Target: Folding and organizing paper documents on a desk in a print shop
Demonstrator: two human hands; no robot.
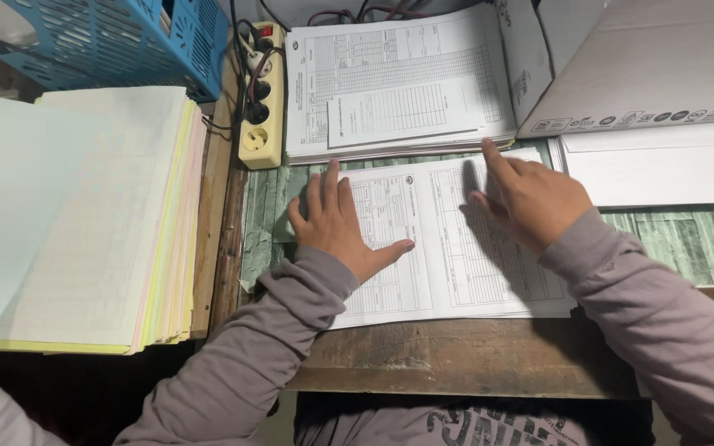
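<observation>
Left hand (339, 225): lies flat, fingers spread and apart, palm pressing down on the left part of the printed form (448, 239); it grips nothing
Right hand (530, 198): fingers loosely curled, forefinger stretched toward the form's far edge, gripping nothing; whether the tip touches the paper I cannot tell
Printed form: a thin pile of ruled sheets in the middle of the worktop (456, 359), near edge overhanging the wood a little
Form stack (398, 83): just beyond, its near edge touching or overlapping the form's far edge
Coloured paper pile (101, 223): well to the left, on a separate surface
Power strip (259, 99): between that pile and the form stack
Risk: the forefinger could snag a sheet from the form stack, since the edges meet; a push could skew the loose sheets or slide them off the near edge
</observation>
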